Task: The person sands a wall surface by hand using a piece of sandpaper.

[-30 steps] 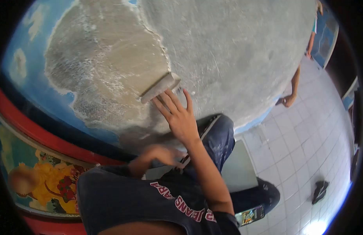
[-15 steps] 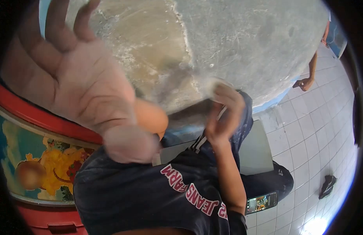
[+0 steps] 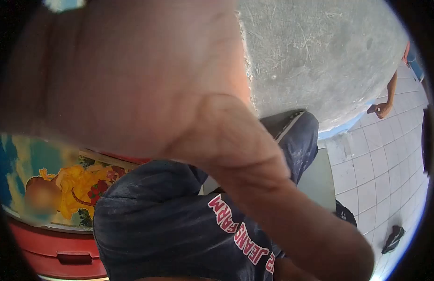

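Observation:
My left hand (image 3: 132, 79) is very close to the camera and blurred. Its palm faces me and fills the upper left. The thumb stretches away toward the lower right, and nothing shows in the palm. The fingertips run out of view. Behind this hand lies a rough grey slab (image 3: 315, 61), whose brownish left part is covered now. My right hand does not show; a bit of skin at the bottom may be its forearm. My legs in dark, dusty trousers (image 3: 296, 145) are partly behind the thumb.
Another person's hand (image 3: 382, 110) hangs at the slab's right side over white floor tiles (image 3: 367, 164). A small black item (image 3: 393, 239) lies on the tiles. To the left is a red cabinet (image 3: 48, 253) with a painted picture panel (image 3: 20, 159).
My left hand has come closer to the camera, its thumb swinging across to the lower right. My right hand, earlier raised over my knee, is out of sight, as is the phone.

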Demonstrator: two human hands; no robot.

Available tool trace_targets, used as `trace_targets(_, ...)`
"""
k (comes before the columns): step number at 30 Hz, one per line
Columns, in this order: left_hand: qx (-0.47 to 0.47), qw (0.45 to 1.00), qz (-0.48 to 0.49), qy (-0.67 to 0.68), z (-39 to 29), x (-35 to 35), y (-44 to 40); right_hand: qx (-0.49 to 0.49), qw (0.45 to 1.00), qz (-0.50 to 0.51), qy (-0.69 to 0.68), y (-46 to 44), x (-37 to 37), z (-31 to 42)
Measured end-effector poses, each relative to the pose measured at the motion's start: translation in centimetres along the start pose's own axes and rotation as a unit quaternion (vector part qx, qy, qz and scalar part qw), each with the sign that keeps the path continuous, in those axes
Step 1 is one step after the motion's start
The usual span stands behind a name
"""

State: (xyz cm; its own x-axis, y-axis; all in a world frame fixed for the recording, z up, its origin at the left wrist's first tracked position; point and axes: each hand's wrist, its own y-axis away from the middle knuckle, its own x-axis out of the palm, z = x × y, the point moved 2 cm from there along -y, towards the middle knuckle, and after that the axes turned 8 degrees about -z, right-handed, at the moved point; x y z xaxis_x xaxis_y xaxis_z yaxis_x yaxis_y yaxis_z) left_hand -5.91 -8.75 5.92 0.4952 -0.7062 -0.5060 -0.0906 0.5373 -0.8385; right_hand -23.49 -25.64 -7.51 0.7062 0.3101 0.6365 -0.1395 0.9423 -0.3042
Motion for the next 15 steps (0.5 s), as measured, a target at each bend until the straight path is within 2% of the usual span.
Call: trace_targets(15, -0.021, 0.999, 0.017, -0.018, -1.3, 0.0, 0.9, 0.141, 0.986, 0.084, -0.015, 3.1, -1.9, -1.1)
